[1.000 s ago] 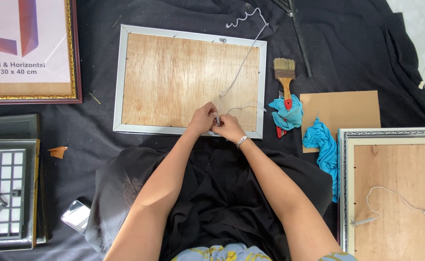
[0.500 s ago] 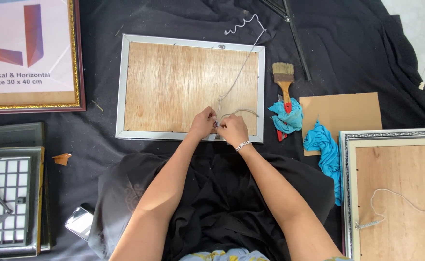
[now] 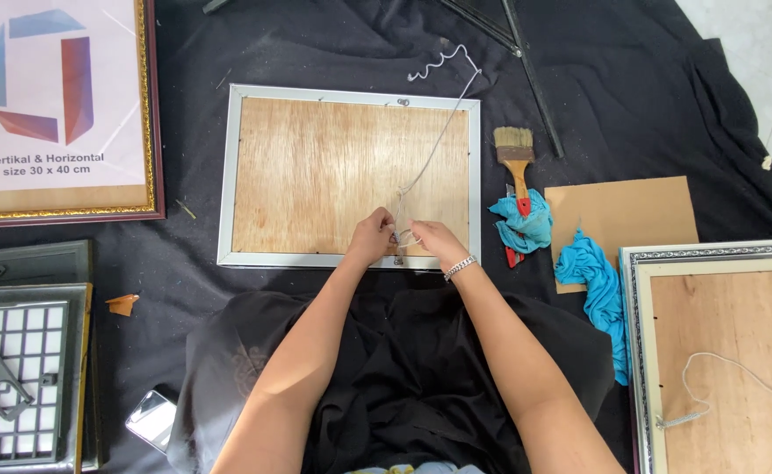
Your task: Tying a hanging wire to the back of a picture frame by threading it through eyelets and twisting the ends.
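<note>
Both hands knot thin grey wire (image 3: 434,149) at the silver-edged wooden frame back (image 3: 349,175).
Left hand (image 3: 373,235) and right hand (image 3: 432,239) pinch the wire closed at the frame's near edge; a slipping pinch could loosen the knot.

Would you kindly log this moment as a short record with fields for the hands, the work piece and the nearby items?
left hand: left hand pinches the cord at the frame's near edge
right hand: right hand grips the same cord beside it
cord: pale cord runs across the backing to a curly end past the far edge
frame: silver frame, face down, wooden backing up
right of frame: paintbrush, blue cloth, brown board
surface: black cloth
</note>
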